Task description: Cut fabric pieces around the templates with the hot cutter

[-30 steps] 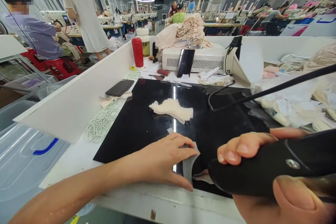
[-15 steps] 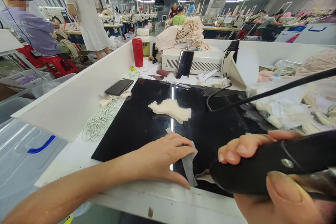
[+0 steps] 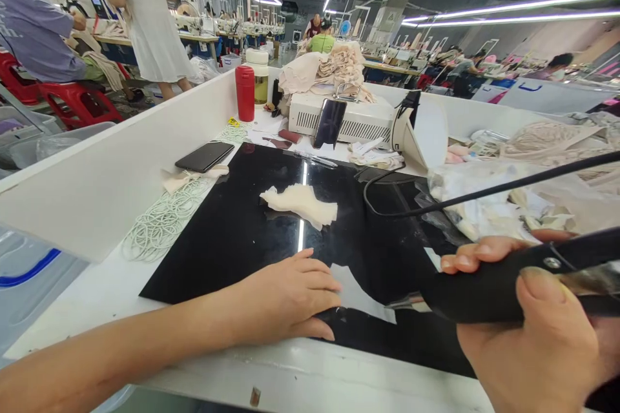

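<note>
1. Since the grey piece [image 3: 361, 295] lies thin and flat on the black mat [image 3: 220, 258], I read the left hand [image 3: 285, 300], open at its left edge, as steadying it; can't quite tell if it presses.
2. I've the right hand [image 3: 537, 329] wrapped round the black tool [image 3: 484, 293], likely for aim: metal tip [image 3: 414, 302] at the piece's right end.
3. Cream scrap [image 3: 303, 203] sits farther back, probably for room.

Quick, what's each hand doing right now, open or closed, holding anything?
Left hand: open, fingers at the edge of the thin pale piece, not gripping it.
Right hand: closed around the black tool handle.
</note>
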A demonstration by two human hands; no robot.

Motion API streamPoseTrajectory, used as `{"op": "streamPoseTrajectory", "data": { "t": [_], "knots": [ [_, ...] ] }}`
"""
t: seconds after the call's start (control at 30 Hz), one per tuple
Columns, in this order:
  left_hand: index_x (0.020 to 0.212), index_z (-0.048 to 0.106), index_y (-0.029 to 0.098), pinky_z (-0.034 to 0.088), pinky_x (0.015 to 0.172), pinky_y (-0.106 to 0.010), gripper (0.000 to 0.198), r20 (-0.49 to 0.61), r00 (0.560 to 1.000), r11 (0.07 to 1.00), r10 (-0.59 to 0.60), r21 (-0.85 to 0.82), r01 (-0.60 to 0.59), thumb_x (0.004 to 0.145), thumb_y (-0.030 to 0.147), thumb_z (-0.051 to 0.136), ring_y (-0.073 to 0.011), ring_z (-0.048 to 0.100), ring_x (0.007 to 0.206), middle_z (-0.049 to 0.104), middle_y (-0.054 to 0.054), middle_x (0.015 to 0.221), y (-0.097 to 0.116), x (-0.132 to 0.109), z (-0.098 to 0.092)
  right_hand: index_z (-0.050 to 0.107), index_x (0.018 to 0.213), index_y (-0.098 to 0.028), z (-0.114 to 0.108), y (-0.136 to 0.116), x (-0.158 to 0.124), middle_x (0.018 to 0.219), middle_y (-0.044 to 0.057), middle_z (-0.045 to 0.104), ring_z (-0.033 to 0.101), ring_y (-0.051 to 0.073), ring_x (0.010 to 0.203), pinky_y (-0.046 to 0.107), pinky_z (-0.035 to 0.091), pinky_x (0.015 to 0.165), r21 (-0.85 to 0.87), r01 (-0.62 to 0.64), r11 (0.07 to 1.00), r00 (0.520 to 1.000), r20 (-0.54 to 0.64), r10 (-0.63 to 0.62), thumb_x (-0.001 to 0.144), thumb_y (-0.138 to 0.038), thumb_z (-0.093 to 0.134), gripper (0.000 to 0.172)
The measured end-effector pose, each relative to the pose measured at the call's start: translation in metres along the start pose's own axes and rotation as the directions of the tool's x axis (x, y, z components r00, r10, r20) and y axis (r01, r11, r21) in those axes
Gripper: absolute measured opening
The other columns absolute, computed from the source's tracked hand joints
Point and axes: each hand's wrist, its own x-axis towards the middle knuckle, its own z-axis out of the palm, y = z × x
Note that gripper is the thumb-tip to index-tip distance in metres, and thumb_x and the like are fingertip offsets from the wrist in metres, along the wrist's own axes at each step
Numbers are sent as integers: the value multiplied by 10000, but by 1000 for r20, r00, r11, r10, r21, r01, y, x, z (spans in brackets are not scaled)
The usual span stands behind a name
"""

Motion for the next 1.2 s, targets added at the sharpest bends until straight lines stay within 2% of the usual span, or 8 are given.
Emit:
{"op": "streamPoseTrajectory", "data": {
  "t": [0.1, 0.17, 0.27, 0.43, 0.77, 0.97, 1.2],
  "knots": [
    [1195, 686, 179, 233, 1251, -479, 318, 0, 1000, 1000, 14, -8, -14, 960, 392, 667, -245, 578, 1267, 692, -82, 1265, 3, 0, 0, 663, 864, -263, 6, 0, 2, 664, -23, 618, 549, 192, 630, 338, 526, 530, 1, -26, 1000, 999, -46, 26, 488, -162, 767, 403],
    [1187, 691, 186, 242, 1248, -478, 309, 3, 1000, 1000, 13, -18, -13, 949, 384, 683, -242, 589, 1253, 695, -83, 1252, 4, 0, -1, 662, 875, -260, 11, -1, -1, 655, -26, 622, 551, 189, 598, 342, 525, 518, 11, -14, 1000, 999, -36, 14, 497, -176, 765, 401],
    [1193, 690, 202, 256, 1242, -486, 307, 24, 1000, 999, 0, -34, 1, 941, 377, 695, -242, 595, 1244, 684, -82, 1276, 4, 0, -3, 665, 918, -252, 19, 0, -11, 665, -20, 638, 558, 186, 552, 349, 527, 491, 32, -4, 999, 999, 35, 3, 538, -217, 810, 409],
    [1222, 676, 207, 254, 1234, -519, 312, 68, 998, 1000, -12, -20, 13, 970, 389, 652, -250, 590, 1250, 648, -81, 1337, 4, 1, -4, 651, 979, -244, 28, 2, -28, 712, -18, 648, 575, 171, 568, 336, 541, 528, 97, -12, 995, 987, 162, -4, 644, -291, 860, 397],
    [1238, 681, 232, 267, 1224, -522, 323, 43, 999, 998, -24, -62, 27, 949, 376, 686, -247, 595, 1235, 659, -80, 1316, 5, 1, -4, 647, 1008, -266, 21, 3, -32, 738, -33, 644, 578, 174, 605, 317, 551, 557, 86, -47, 995, 981, 193, 29, 653, -358, 909, 451],
    [1225, 684, 218, 262, 1230, -513, 305, 46, 999, 999, -13, -51, 16, 961, 370, 670, -250, 597, 1232, 654, -78, 1318, 4, 0, -5, 640, 1039, -263, 22, 4, -35, 748, -34, 642, 580, 171, 613, 310, 552, 553, 83, -25, 996, 978, 210, 7, 689, -346, 883, 434],
    [1213, 663, 188, 250, 1236, -443, 232, 3, 999, 997, -42, -58, 42, 1037, 254, 528, -205, 596, 1222, 675, -80, 1265, 3, 3, -7, 634, 1016, -259, 21, 7, -25, 738, -38, 643, 585, 177, 622, 326, 540, 573, 55, 17, 998, 980, 195, -28, 687, -273, 833, 385]
  ]
}}
